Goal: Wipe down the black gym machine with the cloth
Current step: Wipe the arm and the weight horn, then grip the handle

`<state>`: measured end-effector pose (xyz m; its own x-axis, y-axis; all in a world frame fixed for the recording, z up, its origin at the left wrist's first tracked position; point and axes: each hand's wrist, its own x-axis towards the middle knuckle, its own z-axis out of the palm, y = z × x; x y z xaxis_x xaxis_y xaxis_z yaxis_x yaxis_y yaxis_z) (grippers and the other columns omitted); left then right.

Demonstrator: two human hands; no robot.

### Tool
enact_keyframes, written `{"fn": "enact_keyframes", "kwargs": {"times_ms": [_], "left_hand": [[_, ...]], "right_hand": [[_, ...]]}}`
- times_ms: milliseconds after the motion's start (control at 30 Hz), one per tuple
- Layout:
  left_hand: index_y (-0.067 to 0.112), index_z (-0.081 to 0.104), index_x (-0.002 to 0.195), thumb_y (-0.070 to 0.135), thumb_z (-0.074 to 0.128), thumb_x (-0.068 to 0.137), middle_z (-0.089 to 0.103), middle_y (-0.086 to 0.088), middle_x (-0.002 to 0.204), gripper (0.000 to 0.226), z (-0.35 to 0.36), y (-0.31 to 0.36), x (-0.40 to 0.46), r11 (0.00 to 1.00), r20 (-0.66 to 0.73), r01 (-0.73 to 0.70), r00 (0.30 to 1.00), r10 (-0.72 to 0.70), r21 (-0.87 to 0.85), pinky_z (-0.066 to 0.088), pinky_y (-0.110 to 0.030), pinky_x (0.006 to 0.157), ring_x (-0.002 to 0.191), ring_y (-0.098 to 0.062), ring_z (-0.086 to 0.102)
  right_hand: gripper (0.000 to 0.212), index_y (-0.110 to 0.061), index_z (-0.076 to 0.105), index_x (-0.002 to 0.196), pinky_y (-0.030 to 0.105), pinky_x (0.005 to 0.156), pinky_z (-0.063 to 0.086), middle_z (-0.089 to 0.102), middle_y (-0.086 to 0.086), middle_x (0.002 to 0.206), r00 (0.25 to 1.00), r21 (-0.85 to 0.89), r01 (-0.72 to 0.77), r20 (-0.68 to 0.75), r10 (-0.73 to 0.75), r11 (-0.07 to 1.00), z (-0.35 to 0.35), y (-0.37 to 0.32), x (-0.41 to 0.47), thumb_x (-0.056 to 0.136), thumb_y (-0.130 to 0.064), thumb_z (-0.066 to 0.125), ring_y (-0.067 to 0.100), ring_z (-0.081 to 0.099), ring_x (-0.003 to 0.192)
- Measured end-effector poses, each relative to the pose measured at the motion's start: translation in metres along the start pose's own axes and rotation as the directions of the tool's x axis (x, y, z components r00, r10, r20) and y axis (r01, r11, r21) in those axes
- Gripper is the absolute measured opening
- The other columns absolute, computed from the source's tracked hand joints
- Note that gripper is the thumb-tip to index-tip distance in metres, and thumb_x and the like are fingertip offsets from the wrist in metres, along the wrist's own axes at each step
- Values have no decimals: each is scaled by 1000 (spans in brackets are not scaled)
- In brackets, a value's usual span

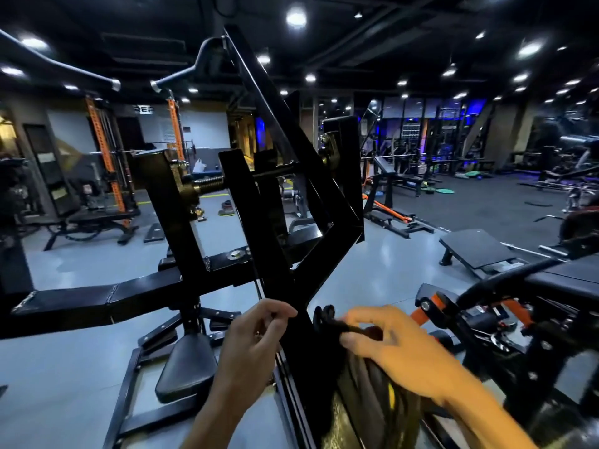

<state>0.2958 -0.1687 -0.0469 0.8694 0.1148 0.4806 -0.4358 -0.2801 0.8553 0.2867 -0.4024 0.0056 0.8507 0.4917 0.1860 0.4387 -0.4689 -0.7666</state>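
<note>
1. The black gym machine (269, 202) fills the middle of our view, one machine in all: a tall frame of slanted black bars rising from near us toward the far ceiling, with a threaded axle crossing it at mid height. We cannot tell from its surface which parts are already wiped; it looks uniformly dark and glossy, so we judge the task as under way with most of the frame still to be covered.

2. One padded black seat (186, 364) sits low on the near left, beside the frame's base, and one long black padded arm runs off to the left above it.

3. We count two hands, both ours, near the bottom of the view. The left hand (256, 338) is on the left side of the near upright bar, fingers curled with thumb and fingertips pinched together at the bar's edge; whether it pinches anything we cannot tell, as nothing shows clearly there.

4. The right hand (395, 348) is on the right side of the same bar, its grip closed around one dark cloth (337, 325), bunched between thumb and fingers.

5. The cloth is touching or just beside the right face of the near bar, low on the machine; it blends with the black metal, so exact contact is unclear.
</note>
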Motion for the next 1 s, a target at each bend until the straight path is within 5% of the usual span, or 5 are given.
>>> {"fn": "enact_keyframes", "kwargs": {"times_ms": [200,400,600,767,1000], "left_hand": [[33,77,92,1,57,100,48,-21,76,38,-1,0,-7,997,36,55,998,-52,-60,39,-38,62,66,-26,46],[32,75,107,12,58,103,44,-14,79,27,-5,-8,-12,996,72,60,996,-55,-60,39,-40,66,68,-31,45],[42,74,109,13,57,104,52,-10,79,34,-20,-5,-14,993,183,93,980,-78,-75,44,-27,70,72,-13,51],[28,74,116,11,52,107,64,8,77,29,-43,-7,-14,984,255,125,963,-88,-130,49,-22,71,75,-7,63],[19,74,110,7,51,105,69,2,78,26,-79,-20,-1,962,250,178,960,-124,-206,52,-21,71,73,-6,64]], "right_hand": [[9,-27,77,94,41,87,52,75,-6,91,962,-189,71,-245,-117,979,-65,-62,36,96,-26,68,15,71,88],[16,-11,78,102,31,72,51,72,8,100,997,-604,-73,-47,56,793,-74,-127,142,93,-20,68,26,67,94],[22,-9,66,86,46,91,58,68,18,118,937,-854,-85,106,332,513,-33,-112,237,90,-24,50,37,67,100],[19,-1,67,99,20,52,48,63,13,102,835,-880,-61,213,507,471,-28,-93,263,102,-13,52,20,56,72],[23,-14,74,84,25,63,52,70,0,78,749,-828,-76,321,580,555,-34,-107,259,101,-8,59,16,64,72]]}}
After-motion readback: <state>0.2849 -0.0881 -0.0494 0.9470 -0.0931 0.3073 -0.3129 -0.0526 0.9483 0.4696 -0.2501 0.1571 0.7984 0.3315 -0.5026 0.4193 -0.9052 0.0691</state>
